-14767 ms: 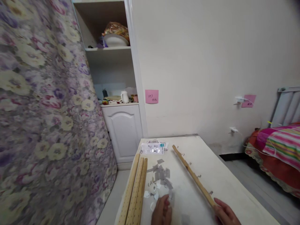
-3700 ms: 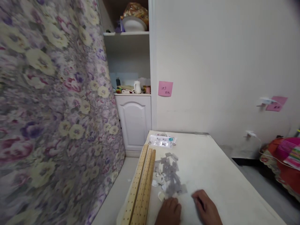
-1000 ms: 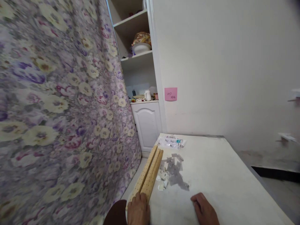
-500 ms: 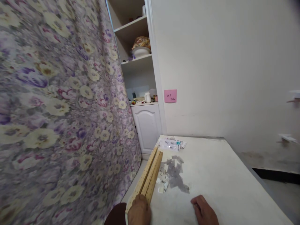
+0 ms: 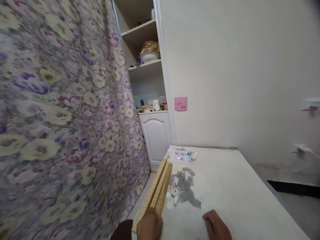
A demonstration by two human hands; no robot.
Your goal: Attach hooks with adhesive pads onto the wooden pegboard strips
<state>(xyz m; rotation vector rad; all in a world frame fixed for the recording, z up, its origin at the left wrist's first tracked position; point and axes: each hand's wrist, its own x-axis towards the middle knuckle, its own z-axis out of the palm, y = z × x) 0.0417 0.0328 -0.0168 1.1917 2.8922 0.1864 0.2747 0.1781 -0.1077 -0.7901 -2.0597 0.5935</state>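
Observation:
Long pale wooden strips (image 5: 161,186) with rows of small holes lie side by side along the table's left edge. Over their near ends my left hand (image 5: 150,225) is closed, its fingers curled around the wood. My right hand (image 5: 217,225) rests on the table at the near side, fingers curled in, with nothing visible in them. Between the hands and farther back are small clear plastic bags (image 5: 186,186) in a loose heap. Beside the strips lie several small white pieces (image 5: 172,200), too small to make out.
Clear packaging (image 5: 180,155) with metal parts sits at the far left corner of the white table (image 5: 237,193). A floral curtain (image 5: 62,116) hangs at the left. Behind stand a shelf cabinet (image 5: 156,133) and a wall with a pink note (image 5: 180,103).
The whole view has shifted slightly. Both hands and the wooden strips keep nearly the same places on the table.

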